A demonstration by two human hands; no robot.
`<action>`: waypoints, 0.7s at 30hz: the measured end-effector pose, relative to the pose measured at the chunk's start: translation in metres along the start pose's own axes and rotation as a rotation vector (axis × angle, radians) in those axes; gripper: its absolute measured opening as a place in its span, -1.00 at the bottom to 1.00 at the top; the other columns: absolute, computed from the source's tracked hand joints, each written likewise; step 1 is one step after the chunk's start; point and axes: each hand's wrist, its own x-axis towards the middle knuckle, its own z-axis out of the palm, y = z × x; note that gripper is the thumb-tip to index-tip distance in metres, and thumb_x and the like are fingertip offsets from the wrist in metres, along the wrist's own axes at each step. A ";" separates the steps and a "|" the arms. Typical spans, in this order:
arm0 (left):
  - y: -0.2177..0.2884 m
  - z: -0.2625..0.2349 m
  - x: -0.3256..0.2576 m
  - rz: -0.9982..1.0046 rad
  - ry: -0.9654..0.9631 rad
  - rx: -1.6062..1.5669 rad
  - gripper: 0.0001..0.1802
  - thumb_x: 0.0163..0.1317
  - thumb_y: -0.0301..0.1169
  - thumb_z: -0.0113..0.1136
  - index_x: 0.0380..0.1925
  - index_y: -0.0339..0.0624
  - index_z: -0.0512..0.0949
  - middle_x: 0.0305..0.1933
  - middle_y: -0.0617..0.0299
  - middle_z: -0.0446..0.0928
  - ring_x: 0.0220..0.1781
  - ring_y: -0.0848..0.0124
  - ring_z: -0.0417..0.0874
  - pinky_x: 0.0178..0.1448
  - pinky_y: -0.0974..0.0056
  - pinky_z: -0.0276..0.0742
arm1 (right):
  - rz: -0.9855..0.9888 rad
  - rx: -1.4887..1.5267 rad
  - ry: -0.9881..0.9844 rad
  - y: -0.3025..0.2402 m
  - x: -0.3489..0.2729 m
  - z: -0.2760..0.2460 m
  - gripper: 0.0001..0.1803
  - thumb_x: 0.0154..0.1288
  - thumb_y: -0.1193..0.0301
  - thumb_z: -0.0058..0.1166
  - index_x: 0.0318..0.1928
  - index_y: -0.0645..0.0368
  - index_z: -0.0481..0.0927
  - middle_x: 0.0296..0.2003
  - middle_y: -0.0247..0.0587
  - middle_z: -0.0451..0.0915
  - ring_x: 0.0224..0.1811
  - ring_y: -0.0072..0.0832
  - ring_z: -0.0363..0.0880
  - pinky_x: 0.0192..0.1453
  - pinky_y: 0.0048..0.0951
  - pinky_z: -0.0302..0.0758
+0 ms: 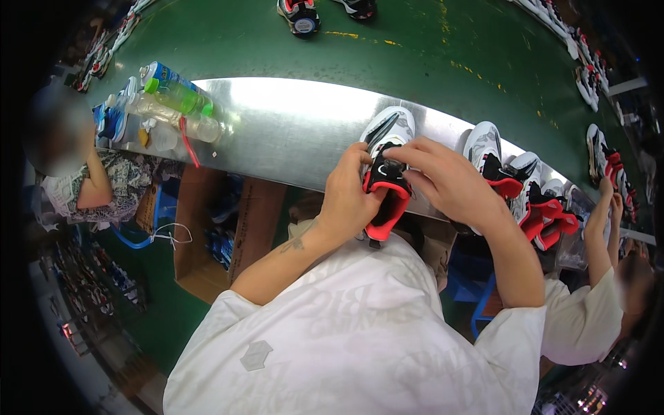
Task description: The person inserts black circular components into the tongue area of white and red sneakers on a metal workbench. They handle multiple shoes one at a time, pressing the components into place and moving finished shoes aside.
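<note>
At the steel bench edge (277, 138), the left hand (349, 200) and right hand (443, 180) both grip a white, black and red high-top sneaker (384, 173), fingers closed around its collar to steady it.

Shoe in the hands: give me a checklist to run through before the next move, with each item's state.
1. Left hand grips the white, black and red shoe: ok.
2. Right hand on the shoe's tongue area: ok.
3. Shoe's toe rests on the metal ledge: ok.
4. Laces done: cannot tell, fingers hide them.
5. Next shoes wait at the right, apart from the held one: ok.
6. Bottles stand away at the left: ok.
</note>
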 end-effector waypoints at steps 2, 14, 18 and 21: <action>0.013 -0.005 0.006 -0.148 -0.038 -0.010 -0.37 0.12 -0.55 0.51 0.20 -0.40 0.47 0.32 -0.38 0.53 0.10 -0.36 0.70 0.15 -0.10 0.68 | -0.040 -0.043 -0.107 0.007 0.015 0.000 -0.73 0.54 0.42 0.16 0.15 0.19 0.70 -0.05 0.03 0.70 0.04 0.05 0.70 0.11 0.00 0.64; -0.001 0.006 0.001 0.091 0.114 0.171 -0.34 -0.11 -0.71 0.44 0.14 -0.49 0.61 0.34 -0.31 0.61 0.12 -0.29 0.77 0.13 -0.01 0.75 | -0.189 -0.242 0.091 0.003 0.025 0.020 -0.61 0.52 0.12 0.21 -0.21 0.24 0.71 -0.30 -0.01 0.74 -0.19 -0.04 0.74 -0.14 -0.05 0.65; -0.001 0.005 0.000 0.058 0.070 0.178 -0.38 -0.11 -0.72 0.43 0.09 -0.48 0.61 0.33 -0.30 0.61 0.12 -0.26 0.77 0.09 0.00 0.75 | 0.296 -0.387 -0.407 -0.015 0.043 0.020 -0.65 0.45 0.21 0.31 -0.02 0.24 0.65 -0.13 0.00 0.67 0.01 -0.04 0.67 0.05 -0.07 0.63; 0.012 0.003 0.003 0.043 0.080 0.083 -0.52 0.01 -0.69 0.42 0.01 -0.46 0.56 0.34 -0.35 0.56 0.16 -0.33 0.71 0.16 -0.08 0.71 | -0.002 -0.273 -0.129 0.006 0.024 0.018 -0.65 0.48 0.14 0.27 -0.09 0.22 0.67 -0.19 0.01 0.69 -0.05 -0.02 0.69 -0.01 -0.04 0.63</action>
